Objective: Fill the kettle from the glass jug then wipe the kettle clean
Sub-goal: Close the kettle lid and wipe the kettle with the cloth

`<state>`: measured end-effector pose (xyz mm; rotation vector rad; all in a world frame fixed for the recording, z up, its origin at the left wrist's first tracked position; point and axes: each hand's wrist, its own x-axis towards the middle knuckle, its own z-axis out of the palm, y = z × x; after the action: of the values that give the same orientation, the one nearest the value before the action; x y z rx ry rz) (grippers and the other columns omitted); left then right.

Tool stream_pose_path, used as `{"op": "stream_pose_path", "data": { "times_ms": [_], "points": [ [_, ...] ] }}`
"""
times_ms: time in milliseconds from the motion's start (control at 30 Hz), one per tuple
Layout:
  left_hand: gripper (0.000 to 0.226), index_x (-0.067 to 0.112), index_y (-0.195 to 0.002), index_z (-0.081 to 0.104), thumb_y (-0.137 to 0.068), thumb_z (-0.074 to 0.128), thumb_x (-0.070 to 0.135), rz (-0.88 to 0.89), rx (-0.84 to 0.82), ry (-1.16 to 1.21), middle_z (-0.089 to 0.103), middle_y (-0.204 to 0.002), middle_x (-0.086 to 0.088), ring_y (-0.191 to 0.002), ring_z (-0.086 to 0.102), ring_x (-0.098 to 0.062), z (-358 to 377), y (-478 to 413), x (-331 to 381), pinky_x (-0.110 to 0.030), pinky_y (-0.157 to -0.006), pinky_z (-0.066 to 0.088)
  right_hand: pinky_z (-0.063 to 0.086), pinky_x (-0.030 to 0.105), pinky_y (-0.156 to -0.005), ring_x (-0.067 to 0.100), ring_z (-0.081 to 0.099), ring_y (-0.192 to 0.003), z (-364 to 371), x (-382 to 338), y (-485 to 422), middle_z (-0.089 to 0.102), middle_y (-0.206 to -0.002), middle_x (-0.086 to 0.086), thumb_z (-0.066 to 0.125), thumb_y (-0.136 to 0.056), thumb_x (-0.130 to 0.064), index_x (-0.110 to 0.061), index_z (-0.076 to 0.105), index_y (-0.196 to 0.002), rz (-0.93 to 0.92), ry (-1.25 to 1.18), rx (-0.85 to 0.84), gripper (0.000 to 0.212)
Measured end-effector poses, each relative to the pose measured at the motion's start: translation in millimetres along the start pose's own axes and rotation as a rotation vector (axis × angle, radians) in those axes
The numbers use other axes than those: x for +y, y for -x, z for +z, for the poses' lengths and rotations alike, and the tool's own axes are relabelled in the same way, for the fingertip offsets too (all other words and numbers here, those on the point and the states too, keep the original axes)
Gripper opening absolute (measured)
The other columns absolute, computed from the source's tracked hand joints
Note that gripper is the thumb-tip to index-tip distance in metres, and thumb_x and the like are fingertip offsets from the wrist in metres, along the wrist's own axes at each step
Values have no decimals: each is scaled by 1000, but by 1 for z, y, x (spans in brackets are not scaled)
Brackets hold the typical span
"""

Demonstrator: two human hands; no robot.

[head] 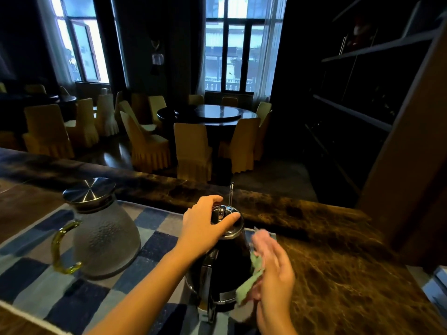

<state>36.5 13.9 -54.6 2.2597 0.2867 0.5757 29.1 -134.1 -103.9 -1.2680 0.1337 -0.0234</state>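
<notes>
Black kettle [225, 264]: left hand [205, 228] fingers curled on its lid; right hand [273, 274] fingers flat, pressing cloth [251, 281] against it.

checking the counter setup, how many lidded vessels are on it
2: the glass jug on the checked mat at left, the black kettle beside it at centre. More may sit outside view.

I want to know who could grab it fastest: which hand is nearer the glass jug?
Left. The left hand rests on the kettle lid, just right of the glass jug; the right hand wipes the kettle's far side with a cloth.
</notes>
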Motion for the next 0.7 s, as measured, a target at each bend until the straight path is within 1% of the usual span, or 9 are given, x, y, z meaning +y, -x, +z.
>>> {"op": "stream_pose_path", "data": {
  "times_ms": [67, 167, 200, 267, 333, 433, 500, 567, 700],
  "points": [
    [65, 25, -134, 41, -82, 52, 62, -57, -15, -133, 48, -137, 5, -131, 42, -17, -1, 2, 4, -54, -118, 10, 55, 32, -75, 17, 73, -89, 9, -33, -6, 75, -97, -1, 66, -86, -26, -28, 64, -105, 65, -157, -102, 19],
    [58, 23, -138, 36, -90, 40, 56, -13, 31, -171, 43, -141, 6, -139, 30, -13, -4, 8, 17, -51, -117, -7, 48, 24, -94, 21, 64, -107, 31, -70, -20, 76, -88, -12, 40, -98, -34, -31, 74, -90, 87, -315, -355, 35],
    [56, 23, -135, 40, -90, 36, 56, -17, 83, -72, 45, -139, 7, -138, 32, -12, -7, 12, 23, -49, -119, -5, 45, 16, -96, 17, 63, -106, 39, -74, -27, 75, -87, -18, 35, -100, -38, -33, 76, -81, 100, -303, -379, 46],
    [64, 21, -126, 52, -82, 32, 63, -82, 121, 372, 53, -130, 6, -129, 44, -13, -16, 23, 36, -47, -119, 17, 50, 24, -95, 9, 69, -93, 57, -84, -29, 72, -106, -2, 41, -99, -31, -27, 75, -87, 141, -289, -479, 37],
    [67, 16, -124, 56, -79, 44, 64, -144, 58, 900, 62, -126, -4, -119, 58, -18, -25, 38, 46, -45, -105, 42, 58, 23, -75, 9, 70, -74, 74, -90, -17, 67, -98, 6, 44, -98, -19, -21, 66, -97, 181, -243, -620, 23],
    [54, 17, -125, 59, -81, 60, 48, -264, 84, 1424, 67, -122, -8, -112, 65, -22, -36, 55, 53, -38, -89, 54, 51, 15, -54, 3, 66, -59, 103, -92, 7, 64, -84, 5, 45, -94, -14, -12, 61, -97, 165, -231, -801, 16],
    [42, 15, -116, 66, -82, 56, 38, -353, 115, 1620, 72, -113, -8, -104, 69, -21, -44, 65, 52, -35, -82, 59, 47, 12, -51, -3, 62, -53, 114, -88, 19, 64, -76, 0, 61, -85, -17, -5, 59, -95, 34, -61, -792, 16],
    [41, 11, -120, 64, -90, 49, 34, -437, 113, 1706, 69, -118, -12, -111, 65, -27, -50, 73, 42, -40, -91, 54, 46, 16, -54, -3, 61, -57, 119, -81, 26, 65, -73, -6, 65, -87, -18, -8, 54, -108, -202, 238, -799, 26],
    [39, -3, -129, 53, -99, 40, 18, -579, 103, 1639, 59, -129, -23, -125, 53, -27, -68, 61, 8, -43, -97, 41, 45, 34, -84, 12, 58, -96, 120, -65, 7, 65, -100, -7, 51, -88, -33, -23, 56, -110, -1030, 833, -662, 24]
  ]
}}
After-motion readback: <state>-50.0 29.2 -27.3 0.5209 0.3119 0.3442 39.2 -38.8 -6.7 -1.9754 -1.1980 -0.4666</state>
